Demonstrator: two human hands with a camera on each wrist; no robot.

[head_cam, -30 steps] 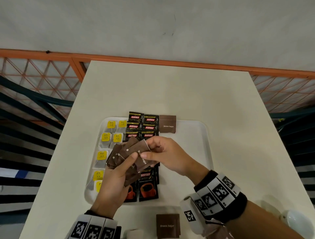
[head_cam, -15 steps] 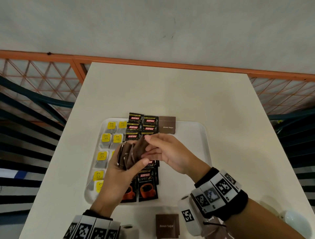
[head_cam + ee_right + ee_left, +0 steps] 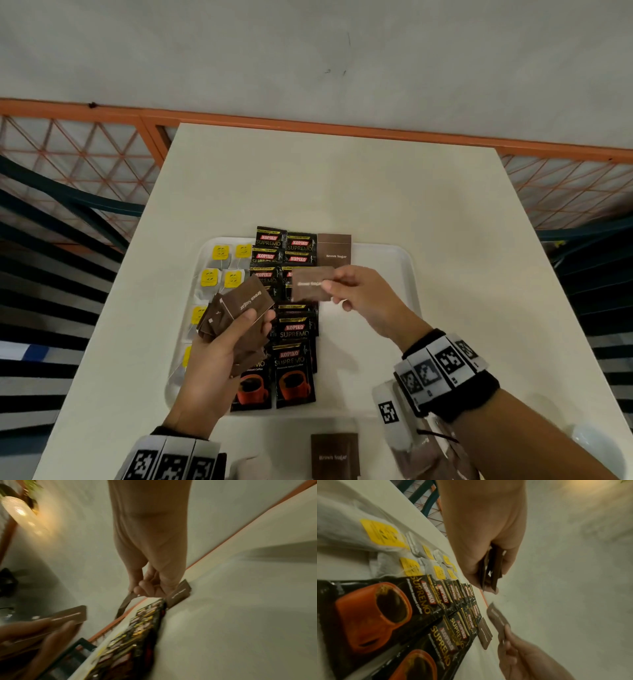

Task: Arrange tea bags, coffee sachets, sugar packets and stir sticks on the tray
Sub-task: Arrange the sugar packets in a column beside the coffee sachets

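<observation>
A white tray (image 3: 390, 274) holds yellow-tagged tea bags (image 3: 219, 260) on its left and two rows of black Kopiko coffee sachets (image 3: 294, 342) in its middle. One brown sugar packet (image 3: 335, 250) lies at the tray's far edge beside the sachets. My left hand (image 3: 222, 346) grips a fanned stack of brown sugar packets (image 3: 239, 308) above the tea bags and sachets. My right hand (image 3: 363, 294) pinches a single brown sugar packet (image 3: 310, 284) in the air, just below the packet that lies on the tray. The stack (image 3: 491, 569) shows edge-on in the left wrist view.
Another brown sugar packet (image 3: 334, 455) lies on the cream table (image 3: 342, 185) near its front edge, and a clear bag (image 3: 424, 455) sits under my right wrist. The tray's right half is bare. An orange railing (image 3: 308, 120) runs behind the table.
My right hand has drawn one sugar packet out of the stack and moved it right and away from the left hand. The left hand has stayed over the tray with the stack.
</observation>
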